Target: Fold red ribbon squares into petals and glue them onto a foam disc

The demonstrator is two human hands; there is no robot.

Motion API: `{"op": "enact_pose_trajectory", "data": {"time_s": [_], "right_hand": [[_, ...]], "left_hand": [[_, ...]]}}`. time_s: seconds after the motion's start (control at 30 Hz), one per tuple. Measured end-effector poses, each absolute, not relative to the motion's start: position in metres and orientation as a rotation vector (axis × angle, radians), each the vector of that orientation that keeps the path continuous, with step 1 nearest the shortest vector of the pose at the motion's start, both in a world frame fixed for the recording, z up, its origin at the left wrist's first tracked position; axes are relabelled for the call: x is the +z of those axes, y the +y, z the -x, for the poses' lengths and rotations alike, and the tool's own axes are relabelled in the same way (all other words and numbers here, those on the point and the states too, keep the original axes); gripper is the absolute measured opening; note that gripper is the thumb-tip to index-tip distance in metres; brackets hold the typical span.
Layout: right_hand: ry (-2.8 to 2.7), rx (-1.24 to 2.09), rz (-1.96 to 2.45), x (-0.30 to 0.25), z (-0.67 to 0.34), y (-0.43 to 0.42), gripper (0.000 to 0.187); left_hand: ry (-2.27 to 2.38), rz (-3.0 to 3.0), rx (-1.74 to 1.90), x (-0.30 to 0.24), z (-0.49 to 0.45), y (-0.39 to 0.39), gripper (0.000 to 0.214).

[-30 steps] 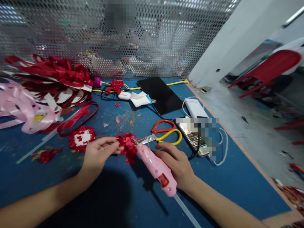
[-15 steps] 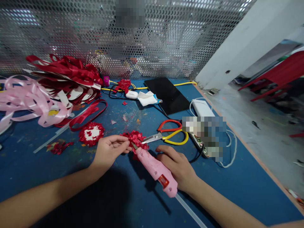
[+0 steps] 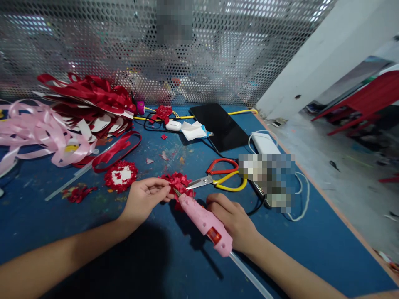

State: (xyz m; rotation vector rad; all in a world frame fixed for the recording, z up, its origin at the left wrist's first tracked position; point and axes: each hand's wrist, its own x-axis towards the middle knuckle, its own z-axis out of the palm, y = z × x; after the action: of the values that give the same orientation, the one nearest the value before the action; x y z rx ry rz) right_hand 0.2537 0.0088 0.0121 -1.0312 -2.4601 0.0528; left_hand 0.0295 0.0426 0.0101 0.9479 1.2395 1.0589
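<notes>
My right hand (image 3: pixel 235 220) is closed round a pink hot glue gun (image 3: pixel 204 222), with a clear glue stick (image 3: pixel 249 274) sticking out of its rear end. The gun's metal nozzle points up and left, at the fingertips of my left hand (image 3: pixel 148 197). That hand is closed in a pinch beside a heap of red petals (image 3: pixel 179 181); what lies between the fingertips is too small to make out. Scissors (image 3: pixel 218 178) with one red and one yellow handle lie open just beyond the gun, blades against the petals. A round white piece edged with red petals (image 3: pixel 121 176) lies left.
Red ribbon (image 3: pixel 102 93) is piled at the back left, beside loops of pink ribbon (image 3: pixel 40 128). A black tablet (image 3: pixel 220 126), a white earbud case (image 3: pixel 173 126) and a white power bank (image 3: pixel 264 143) with a cable lie farther back. Perforated metal (image 3: pixel 218 58) stands behind the blue table (image 3: pixel 131 265).
Both hands and the glue gun stay almost in place. The whole view has shifted very slightly.
</notes>
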Motion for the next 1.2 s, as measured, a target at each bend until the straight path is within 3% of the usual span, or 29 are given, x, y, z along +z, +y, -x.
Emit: {"op": "enact_pose_trajectory", "data": {"time_s": [0.43, 1.0, 1.1, 1.2], "right_hand": [[-2.448, 0.006, 1.033, 0.012, -0.254, 0.007, 0.038], [-2.481, 0.011, 1.146, 0.009, -0.261, 0.013, 0.021], [-2.424, -0.044, 1.244, 0.010, -0.265, 0.016, 0.011], [-2.318, -0.170, 1.407, 0.011, -0.268, 0.019, 0.013]], "left_hand": [[1.245, -0.949, 1.050, 0.012, -0.030, 0.042, 0.014], [1.180, -1.000, 1.083, 0.001, -0.024, 0.041, 0.016], [1.172, -1.010, 1.077, 0.000, -0.024, 0.040, 0.017], [1.175, -1.013, 1.073, 0.000, -0.024, 0.039, 0.017]]}}
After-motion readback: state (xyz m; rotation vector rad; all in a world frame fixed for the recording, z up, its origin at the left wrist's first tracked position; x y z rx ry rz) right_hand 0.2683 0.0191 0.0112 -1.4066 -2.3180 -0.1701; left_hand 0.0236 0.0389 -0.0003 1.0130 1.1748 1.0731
